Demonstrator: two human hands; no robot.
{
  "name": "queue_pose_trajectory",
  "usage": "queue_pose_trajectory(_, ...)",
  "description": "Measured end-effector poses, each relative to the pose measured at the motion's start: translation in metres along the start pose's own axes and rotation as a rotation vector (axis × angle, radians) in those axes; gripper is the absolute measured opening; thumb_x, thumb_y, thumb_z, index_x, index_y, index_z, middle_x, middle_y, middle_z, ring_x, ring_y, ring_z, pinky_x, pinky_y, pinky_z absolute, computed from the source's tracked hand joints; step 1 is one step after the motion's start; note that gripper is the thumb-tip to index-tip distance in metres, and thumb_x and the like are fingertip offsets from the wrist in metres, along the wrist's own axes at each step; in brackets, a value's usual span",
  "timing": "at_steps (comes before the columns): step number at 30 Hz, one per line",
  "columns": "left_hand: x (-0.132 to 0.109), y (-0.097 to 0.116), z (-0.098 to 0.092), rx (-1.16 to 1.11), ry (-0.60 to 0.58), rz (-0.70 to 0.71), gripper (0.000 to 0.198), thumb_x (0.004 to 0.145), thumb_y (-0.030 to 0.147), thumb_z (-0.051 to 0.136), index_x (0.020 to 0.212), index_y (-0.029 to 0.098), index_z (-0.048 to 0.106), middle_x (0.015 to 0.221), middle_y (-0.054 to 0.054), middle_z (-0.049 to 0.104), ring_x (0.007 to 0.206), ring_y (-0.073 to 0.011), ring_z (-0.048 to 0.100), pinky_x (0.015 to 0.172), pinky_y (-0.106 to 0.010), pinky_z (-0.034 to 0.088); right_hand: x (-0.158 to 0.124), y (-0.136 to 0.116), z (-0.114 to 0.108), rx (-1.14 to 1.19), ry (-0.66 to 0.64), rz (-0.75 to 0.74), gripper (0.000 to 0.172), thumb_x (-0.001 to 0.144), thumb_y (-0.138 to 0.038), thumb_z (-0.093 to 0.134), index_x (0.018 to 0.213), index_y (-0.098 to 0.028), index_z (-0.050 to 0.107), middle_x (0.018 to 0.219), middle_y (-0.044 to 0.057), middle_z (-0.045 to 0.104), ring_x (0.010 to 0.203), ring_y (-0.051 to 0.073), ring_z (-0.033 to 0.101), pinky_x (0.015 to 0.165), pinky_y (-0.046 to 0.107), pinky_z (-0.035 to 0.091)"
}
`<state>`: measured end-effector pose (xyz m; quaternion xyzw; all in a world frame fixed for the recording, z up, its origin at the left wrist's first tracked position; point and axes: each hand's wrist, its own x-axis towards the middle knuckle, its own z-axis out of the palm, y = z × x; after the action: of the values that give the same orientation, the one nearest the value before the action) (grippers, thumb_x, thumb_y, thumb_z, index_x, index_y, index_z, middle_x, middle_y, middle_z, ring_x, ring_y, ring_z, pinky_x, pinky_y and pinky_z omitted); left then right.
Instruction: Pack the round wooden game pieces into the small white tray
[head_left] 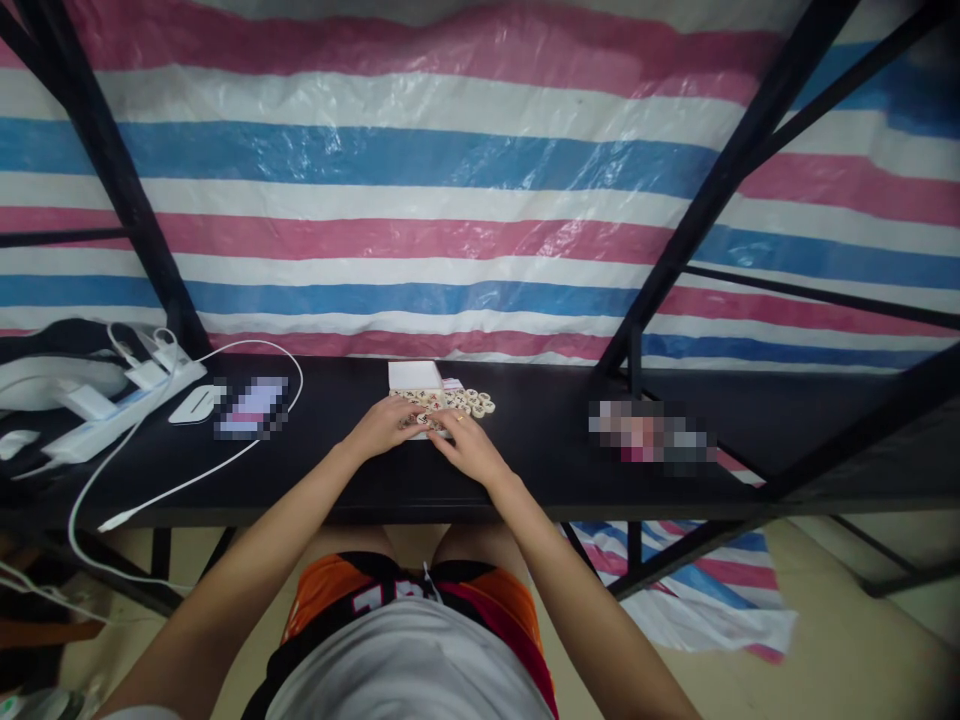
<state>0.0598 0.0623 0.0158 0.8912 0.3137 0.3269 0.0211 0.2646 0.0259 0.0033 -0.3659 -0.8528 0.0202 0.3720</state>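
Frame centre: left hand (388, 425) and right hand (469, 448), fingers half-curled, any grip indiscernible, crowd over xiangqi pieces (478, 404) by a white box (415, 376); a sideways nudge could scatter the loose ones.

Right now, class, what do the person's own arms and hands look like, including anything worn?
The left arm and right arm show bare forearms, without watch or bracelet. The left hand and right hand wear no gloves; a small golden ring apparently circles a right finger. A pale fabric sleeve edge shows at lower left.
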Motion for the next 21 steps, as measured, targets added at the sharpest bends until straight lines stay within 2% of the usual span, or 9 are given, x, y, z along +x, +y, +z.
queue_pose_trajectory(6, -0.002, 0.002, 0.002, -0.054, -0.024, 0.029, 0.026, 0.086, 0.043, 0.052, 0.088, 0.020, 0.064, 0.080, -0.003, 0.062, 0.079, -0.0161, 0.058, 0.078, -0.029, 0.046, 0.000, -0.001, 0.001, 0.043, -0.042, -0.039, 0.022, 0.091, -0.031, 0.047, 0.109, -0.024, 0.058, 0.106, 0.006, 0.061, 0.102, 0.019, 0.056, 0.091, 0.036, 0.045)
queue_pose_trajectory(10, -0.001, 0.001, 0.002, -0.040, -0.038, -0.001, 0.028, 0.088, 0.044, 0.049, 0.094, 0.020, 0.063, 0.088, -0.004, 0.064, 0.083, -0.0172, 0.058, 0.080, -0.031, 0.045, 0.000, 0.009, 0.006, 0.043, 0.010, 0.015, 0.021, 0.092, -0.029, 0.045, 0.106, -0.022, 0.058, 0.104, 0.007, 0.063, 0.100, 0.019, 0.056, 0.091, 0.035, 0.044)
queue_pose_trajectory(12, 0.001, -0.002, 0.002, 0.013, -0.014, -0.051, 0.029, 0.090, 0.041, 0.045, 0.097, 0.020, 0.062, 0.092, -0.005, 0.065, 0.086, -0.0189, 0.057, 0.082, -0.033, 0.044, -0.002, 0.017, 0.005, -0.002, 0.088, 0.136, 0.021, 0.091, -0.030, 0.046, 0.105, -0.020, 0.059, 0.102, 0.008, 0.063, 0.098, 0.020, 0.057, 0.090, 0.035, 0.044)
queue_pose_trajectory(15, 0.001, -0.011, 0.002, 0.097, 0.028, -0.162, 0.029, 0.091, 0.037, 0.042, 0.098, 0.018, 0.064, 0.095, -0.008, 0.064, 0.090, -0.0209, 0.055, 0.084, -0.036, 0.043, -0.009, 0.031, -0.002, -0.145, 0.206, 0.469, 0.022, 0.087, -0.030, 0.050, 0.102, -0.017, 0.059, 0.097, 0.010, 0.064, 0.093, 0.022, 0.057, 0.084, 0.035, 0.044)
queue_pose_trajectory(18, 0.000, -0.020, 0.003, 0.111, 0.019, -0.249, 0.034, 0.091, 0.038, 0.041, 0.105, 0.018, 0.064, 0.104, -0.009, 0.063, 0.097, -0.0220, 0.053, 0.088, -0.038, 0.042, -0.017, 0.041, -0.012, -0.320, 0.205, 0.824, 0.019, 0.083, -0.027, 0.052, 0.096, -0.016, 0.060, 0.091, 0.010, 0.063, 0.088, 0.023, 0.058, 0.077, 0.034, 0.044)
queue_pose_trajectory(21, -0.002, -0.024, 0.004, 0.096, -0.037, -0.279, 0.042, 0.093, 0.043, 0.034, 0.115, 0.021, 0.062, 0.119, -0.008, 0.060, 0.110, -0.0242, 0.050, 0.093, -0.042, 0.038, -0.022, 0.044, -0.017, -0.430, 0.164, 0.959, 0.017, 0.083, -0.028, 0.052, 0.090, -0.017, 0.062, 0.092, 0.011, 0.062, 0.088, 0.024, 0.057, 0.074, 0.034, 0.042)
